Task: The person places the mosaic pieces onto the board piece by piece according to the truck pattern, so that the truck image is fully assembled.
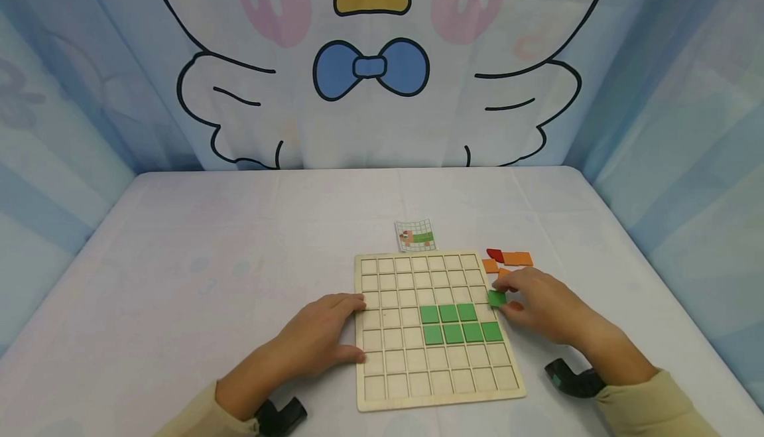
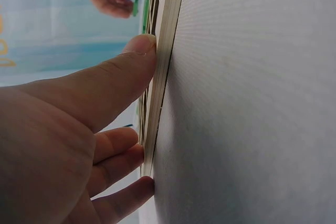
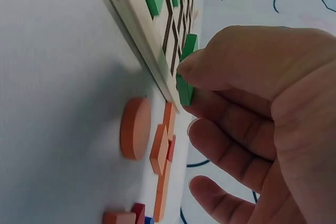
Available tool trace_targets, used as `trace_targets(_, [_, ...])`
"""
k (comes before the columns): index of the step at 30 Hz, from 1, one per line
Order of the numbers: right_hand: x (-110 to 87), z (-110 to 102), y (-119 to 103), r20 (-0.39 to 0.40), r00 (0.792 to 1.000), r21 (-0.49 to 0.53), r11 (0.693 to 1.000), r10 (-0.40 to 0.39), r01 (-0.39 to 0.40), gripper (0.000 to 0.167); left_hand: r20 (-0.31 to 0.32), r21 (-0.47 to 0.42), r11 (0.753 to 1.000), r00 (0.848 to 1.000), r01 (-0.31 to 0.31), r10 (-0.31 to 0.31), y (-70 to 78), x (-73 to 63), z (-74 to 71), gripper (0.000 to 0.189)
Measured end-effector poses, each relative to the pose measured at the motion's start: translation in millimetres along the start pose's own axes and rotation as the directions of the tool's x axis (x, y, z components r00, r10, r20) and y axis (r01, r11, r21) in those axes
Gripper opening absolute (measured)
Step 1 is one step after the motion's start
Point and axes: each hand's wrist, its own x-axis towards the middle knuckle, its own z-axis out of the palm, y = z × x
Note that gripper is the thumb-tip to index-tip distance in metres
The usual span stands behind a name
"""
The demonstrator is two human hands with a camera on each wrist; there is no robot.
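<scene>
Between thumb and index finger, my right hand [image 1: 546,308] pinches a green square tile [image 1: 497,298] over the right edge of the wooden grid board [image 1: 394,361]. The tile is held on edge and tilted in the right wrist view. Two rows of green tiles [image 1: 453,333] lie in the middle-right cells of the board. My left hand [image 1: 319,334] touches the board's left edge with its thumb and fingertips, the fingers mostly extended. The left wrist view shows the thumb [image 2: 123,74] against the board's rim.
Behind the board lies a small picture card [image 1: 416,235] with a green and orange figure on a grid. Loose orange pieces [image 1: 516,258] and a red piece [image 1: 495,255] lie off the board's upper right corner. A rounded orange piece [image 3: 135,128] lies near the right hand.
</scene>
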Motion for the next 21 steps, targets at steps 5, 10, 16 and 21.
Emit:
trace_targets(5, [1.2,4.4,-4.8,0.024,1.000,0.005,1.000,-0.014,0.013,0.023,0.004,-0.010,1.000,1.000,0.004,-0.004,-0.1,0.1,0.3,0.070])
trace_targets(10, [1.3,6.6,-7.9,0.047,0.999,-0.020,1.000,0.005,-0.004,0.025,0.007,-0.015,1.000,1.000,0.008,-0.008,0.3,0.2,0.0,0.071])
trace_targets(16, [1.3,7.4,-9.6,0.048,0.999,-0.039,0.999,-0.007,0.008,0.024,0.010,-0.017,1.000,1.000,0.020,-0.019,1.3,0.4,-1.2,0.070])
trace_targets(21, [1.2,6.8,-11.0,0.059,0.998,-0.038,0.999,-0.014,0.016,0.023,0.016,-0.015,0.999,0.999,0.029,-0.029,1.7,0.7,-1.0,0.070])
